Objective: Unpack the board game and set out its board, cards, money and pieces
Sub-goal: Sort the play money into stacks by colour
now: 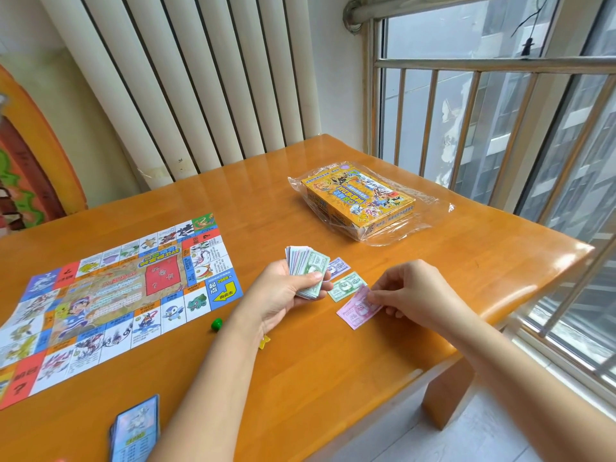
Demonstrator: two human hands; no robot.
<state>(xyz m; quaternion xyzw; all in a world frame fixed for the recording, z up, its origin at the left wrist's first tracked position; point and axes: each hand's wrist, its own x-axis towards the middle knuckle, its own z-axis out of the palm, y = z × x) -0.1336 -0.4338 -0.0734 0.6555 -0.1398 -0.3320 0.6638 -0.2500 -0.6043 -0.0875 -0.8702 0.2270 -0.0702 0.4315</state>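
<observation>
Three notes on desk (pixel 333 361): purple note (pixel 337 265), green note (pixel 345 286), pink note (pixel 355 313). Money-sorting step. Left hand (pixel 286 291) grip curled round banknote wad (pixel 305 266); right hand (pixel 410 290) grip pinching pink note at desk. Next, likely: release, peel off another note, place by colour.

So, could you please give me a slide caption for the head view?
Left hand holds the money stack; right hand pinches a pink note on the table.

You are working on a glossy varnished wood table (pixel 333 361). Your notes (pixel 305 273) and pink note (pixel 356 311) are showing as thin matt paper, the board (pixel 110 295) as creased paper, the wrap (pixel 430 208) as clear crinkled plastic, the bars (pixel 466 121) as metal.
</observation>
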